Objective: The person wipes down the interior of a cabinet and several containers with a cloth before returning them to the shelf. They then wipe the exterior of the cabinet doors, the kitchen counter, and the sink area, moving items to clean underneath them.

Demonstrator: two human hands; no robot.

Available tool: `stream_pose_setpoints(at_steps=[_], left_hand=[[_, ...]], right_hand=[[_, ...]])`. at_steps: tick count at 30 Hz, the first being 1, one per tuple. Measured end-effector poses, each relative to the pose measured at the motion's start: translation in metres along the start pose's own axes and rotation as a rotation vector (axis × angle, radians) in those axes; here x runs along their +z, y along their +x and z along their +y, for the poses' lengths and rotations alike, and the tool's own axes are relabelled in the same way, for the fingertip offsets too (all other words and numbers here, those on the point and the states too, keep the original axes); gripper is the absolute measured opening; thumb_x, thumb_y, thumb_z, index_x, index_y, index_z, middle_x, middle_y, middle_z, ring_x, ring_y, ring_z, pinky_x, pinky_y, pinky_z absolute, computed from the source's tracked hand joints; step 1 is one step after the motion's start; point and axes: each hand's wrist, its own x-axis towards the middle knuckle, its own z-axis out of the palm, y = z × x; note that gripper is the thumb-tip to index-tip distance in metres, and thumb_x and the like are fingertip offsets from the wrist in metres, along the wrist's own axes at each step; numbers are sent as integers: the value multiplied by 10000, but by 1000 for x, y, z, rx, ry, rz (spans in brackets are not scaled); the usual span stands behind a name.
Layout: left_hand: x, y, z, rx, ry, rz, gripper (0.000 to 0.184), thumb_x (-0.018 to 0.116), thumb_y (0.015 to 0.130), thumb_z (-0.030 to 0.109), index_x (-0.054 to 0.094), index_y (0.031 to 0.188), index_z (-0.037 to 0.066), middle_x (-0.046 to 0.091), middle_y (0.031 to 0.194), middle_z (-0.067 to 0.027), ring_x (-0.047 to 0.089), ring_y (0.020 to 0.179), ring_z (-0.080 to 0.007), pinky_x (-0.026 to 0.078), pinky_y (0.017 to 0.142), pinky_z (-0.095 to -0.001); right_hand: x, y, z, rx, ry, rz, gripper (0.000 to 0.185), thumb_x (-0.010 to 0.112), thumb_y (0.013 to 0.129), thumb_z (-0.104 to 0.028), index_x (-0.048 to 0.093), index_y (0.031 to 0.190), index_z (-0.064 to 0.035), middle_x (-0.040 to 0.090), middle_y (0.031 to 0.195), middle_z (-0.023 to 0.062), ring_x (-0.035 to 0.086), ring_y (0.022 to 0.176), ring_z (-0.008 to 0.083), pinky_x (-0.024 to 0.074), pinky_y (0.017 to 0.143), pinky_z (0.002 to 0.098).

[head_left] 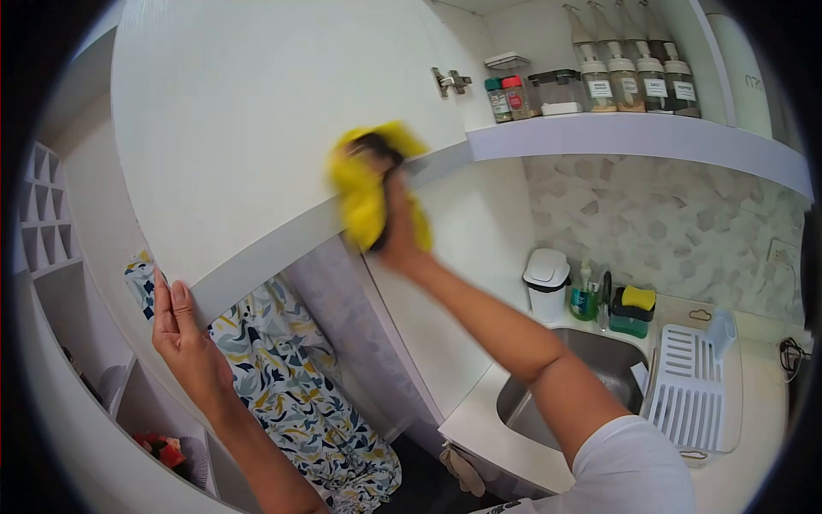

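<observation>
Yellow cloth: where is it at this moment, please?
In the head view, the yellow cloth is just left of centre, in the right hand, at the lower edge of the open cabinet door.

A patterned wall (668,214) rises between a curved shelf (599,137) and a white counter (479,420).

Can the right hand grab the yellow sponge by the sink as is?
Probably not: the right hand is occupied, holding a yellow cloth at the cabinet door. The space over the yellow sponge looks free, though.
</observation>
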Motion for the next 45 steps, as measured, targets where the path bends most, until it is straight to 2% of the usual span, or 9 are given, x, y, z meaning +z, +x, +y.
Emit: stream_pose_setpoints(at_steps=[1, 3, 9, 13, 17, 23, 32, 37, 45], left_hand=[[-1, 1, -2, -1, -7, -5, 494, 525, 932, 172, 371, 1321, -89, 520, 1257, -159, 510, 1111, -151, 377, 970, -267], [-3, 3, -6, 15, 21, 30, 497, 534, 928, 175, 375, 1322, -83, 525, 1250, -155, 512, 1111, -153, 375, 970, -265], [-7, 7, -10, -46, 17, 20, 506, 542, 924, 185, 375, 1332, -62, 504, 1279, -147, 513, 1115, -160, 395, 954, -277], [-10, 9, -11, -57, 30, -5, 494, 536, 928, 195, 386, 1332, -47, 510, 1270, -147, 527, 1094, -155, 423, 926, -288], [-8, 3, -1, -56, 44, -26, 488, 536, 929, 194, 392, 1329, -45, 529, 1244, -150, 532, 1081, -149, 425, 924, -293], [-2, -6, 14, 4, 38, -55, 492, 534, 929, 189, 383, 1329, -56, 533, 1236, -158, 530, 1079, -145, 409, 941, -275], [-2, -10, 16, 9, 57, -7, 479, 512, 936, 153, 362, 1326, -81, 512, 1258, -173, 518, 1108, -154, 400, 970, -275], [-3, -10, 20, -10, 52, -39, 480, 509, 938, 157, 361, 1329, -78, 510, 1261, -173, 515, 1107, -152, 384, 981, -272], [9, -20, 36, 18, 103, -51, 501, 527, 933, 173, 359, 1333, -77, 541, 1228, -165, 517, 1096, -143, 344, 984, -266]], right_hand=[[12, 10, -31, 166, 253, -89, 392, 552, 795, -85, 525, 1183, -36, 486, 1233, 183, 373, 1246, 335, 273, 1062, 395], [13, 17, -71, -94, -191, -247, 238, 603, 765, -114, 614, 980, -11, 533, 1141, 174, 392, 1230, 387, 344, 1023, 405], [-7, 32, 38, 207, -374, -126, 357, 505, 840, -94, 486, 1180, 10, 518, 1126, 234, 479, 1051, 417, 394, 905, 452], [-40, 59, 112, 10, -406, 97, 398, 504, 802, -70, 488, 1196, -16, 516, 1181, 210, 476, 1080, 382, 360, 957, 410], [-44, 51, 128, 223, -294, 141, 439, 575, 761, -201, 507, 1170, -56, 530, 1158, 172, 427, 1148, 353, 318, 986, 447], [-64, 101, 114, 570, -751, -237, 408, 522, 789, -309, 523, 1153, -125, 529, 1200, 164, 483, 1126, 362, 373, 949, 452], [-84, 142, 264, 1036, -688, -252, 938, 430, 756, -691, 305, 1388, -9, 319, 1435, 163, 321, 1317, 297, 274, 1071, 385], [-90, 146, 253, 1061, -704, -298, 935, 404, 753, -709, 266, 1417, -65, 286, 1449, 169, 239, 1346, 337, 225, 1086, 411], [-100, 128, 213, 775, -927, -356, 467, 533, 780, -426, 553, 1167, -166, 611, 1097, 139, 565, 1045, 325, 462, 848, 383]])
